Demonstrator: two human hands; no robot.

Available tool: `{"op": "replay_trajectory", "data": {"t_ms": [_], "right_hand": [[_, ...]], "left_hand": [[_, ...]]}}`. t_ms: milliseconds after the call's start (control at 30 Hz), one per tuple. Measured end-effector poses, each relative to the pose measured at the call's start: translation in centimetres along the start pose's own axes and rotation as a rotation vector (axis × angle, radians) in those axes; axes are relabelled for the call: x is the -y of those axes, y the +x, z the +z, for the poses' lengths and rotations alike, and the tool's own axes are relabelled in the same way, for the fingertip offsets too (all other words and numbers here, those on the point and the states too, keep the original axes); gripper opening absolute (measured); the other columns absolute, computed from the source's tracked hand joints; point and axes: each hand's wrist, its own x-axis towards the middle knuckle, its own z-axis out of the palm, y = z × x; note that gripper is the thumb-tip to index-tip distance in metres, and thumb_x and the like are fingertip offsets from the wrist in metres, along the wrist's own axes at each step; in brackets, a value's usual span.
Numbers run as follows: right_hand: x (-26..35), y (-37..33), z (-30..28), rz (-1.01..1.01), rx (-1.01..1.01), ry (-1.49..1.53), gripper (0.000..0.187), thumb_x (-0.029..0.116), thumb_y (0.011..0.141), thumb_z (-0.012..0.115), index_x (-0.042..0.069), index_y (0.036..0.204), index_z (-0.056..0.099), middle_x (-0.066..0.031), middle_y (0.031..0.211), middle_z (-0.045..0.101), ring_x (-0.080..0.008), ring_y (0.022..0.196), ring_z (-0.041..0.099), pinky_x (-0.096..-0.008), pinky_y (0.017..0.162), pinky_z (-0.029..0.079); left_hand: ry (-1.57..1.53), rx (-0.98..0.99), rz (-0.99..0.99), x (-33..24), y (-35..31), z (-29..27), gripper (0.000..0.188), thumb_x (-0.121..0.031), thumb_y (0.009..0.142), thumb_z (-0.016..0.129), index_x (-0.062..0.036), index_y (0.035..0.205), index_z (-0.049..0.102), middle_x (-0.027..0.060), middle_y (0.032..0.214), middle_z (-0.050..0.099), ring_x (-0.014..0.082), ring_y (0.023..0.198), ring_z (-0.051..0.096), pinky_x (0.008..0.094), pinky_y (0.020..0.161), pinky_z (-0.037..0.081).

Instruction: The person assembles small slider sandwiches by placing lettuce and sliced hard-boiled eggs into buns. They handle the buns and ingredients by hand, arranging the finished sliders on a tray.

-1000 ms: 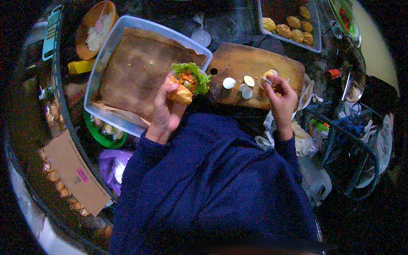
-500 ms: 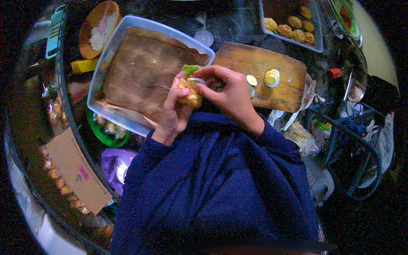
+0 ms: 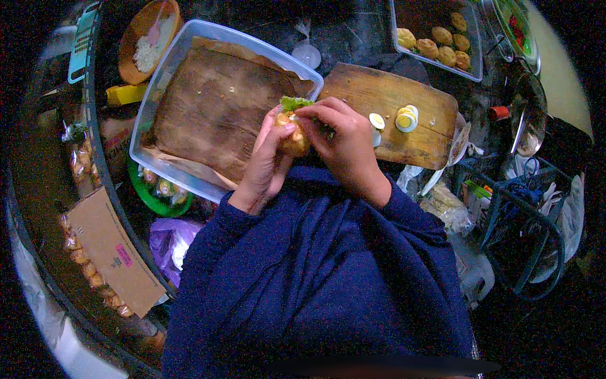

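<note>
Across the dark tabletop (image 3: 360, 38), from the head view: one large clear plastic tub (image 3: 158, 91), set askew, lined with stained brown paper (image 3: 208, 120) bearing a few crumbs. To its right, one worn wooden cutting board (image 3: 353, 88); on it a stack of boiled-egg slices (image 3: 407, 118), a separate yolk-centred slice (image 3: 377, 121) and, just below that, a white slice (image 3: 376, 138), partly hidden. Beyond, upper right: one clear container (image 3: 423, 19) of browned round pieces (image 3: 445, 55). Upper left: one orange-brown bowl (image 3: 129, 50) of white grainy food (image 3: 148, 54); near it, a yellow object (image 3: 126, 95). Left side: green tray (image 3: 165, 207), purple bag (image 3: 165, 243), cardboard sheet (image 3: 113, 252). Right side: red cylinder (image 3: 499, 114), dark blue basket (image 3: 558, 249).

Hands of the person before me: two, bare, brought together by the tub's right edge, between tub and board; dark blue sleeves. Left hand (image 3: 271, 151): raised from below, fingers curled behind one filled bun (image 3: 295, 146), thumb laid across it, grip closed. Bun: held aloft, a ruffle of lettuce (image 3: 295, 102) at its upper edge. Right hand (image 3: 344, 136): angled in from the right, back uppermost, fingers pointing left, tips gathered at the bun's filling beside the lettuce. A small whitish bit shows there; whether those fingers pinch it, I cannot tell.
</note>
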Motion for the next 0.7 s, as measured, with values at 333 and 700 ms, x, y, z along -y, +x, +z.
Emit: {"op": "replay_trajectory", "data": {"t_ms": [333, 700], "right_hand": [[0.2, 0.2, -0.7, 0.019, -0.067, 0.14, 0.016, 0.003, 0.084, 0.064, 0.003, 0.1, 0.066, -0.0111, 0.087, 0.065, -0.0202, 0.078, 0.065, -0.0292, 0.068, 0.051], [-2.1, -0.8, -1.7, 0.185, 0.102, 0.368, 0.059, 0.017, 0.078, 0.076, 0.007, 0.129, 0.049, -0.006, 0.111, 0.055, -0.0128, 0.098, 0.056, -0.026, 0.078, 0.05]], "left_hand": [[0.015, -0.016, 0.02, 0.2, 0.6, -0.4, 0.051, -0.023, 0.091, 0.058, -0.0083, 0.135, 0.037, 0.0071, 0.123, 0.051, 0.0165, 0.114, 0.051, 0.0313, 0.097, 0.042], [0.118, -0.021, 0.107, 0.4, 1.4, -0.9, 0.043, -0.026, 0.093, 0.06, -0.0025, 0.126, 0.048, 0.0057, 0.113, 0.06, 0.0124, 0.101, 0.059, 0.0281, 0.089, 0.048]]}}
